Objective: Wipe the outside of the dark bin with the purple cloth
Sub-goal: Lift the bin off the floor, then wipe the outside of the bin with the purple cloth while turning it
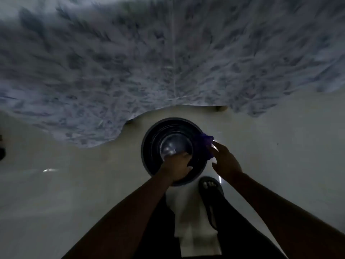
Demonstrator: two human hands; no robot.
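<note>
A round dark bin (149, 146) stands on the pale floor below me, seen from straight above, with a shiny bottom inside. My left hand (177, 166) grips the bin's near rim, fingers curled over the edge into the opening. The purple cloth (206, 141) is pressed against the bin's right outer side. My right hand (225, 159) lies on the cloth, fingers spread flat over it and holding it to the bin wall. Part of the cloth is hidden under that hand.
A patterned blue-grey bedcover (130, 62) hangs over the far half of the view, its edge reaching close to the bin. My sandalled foot (210, 186) stands just behind the bin on the floor (74, 184). A dark object (1, 150) sits at the left edge.
</note>
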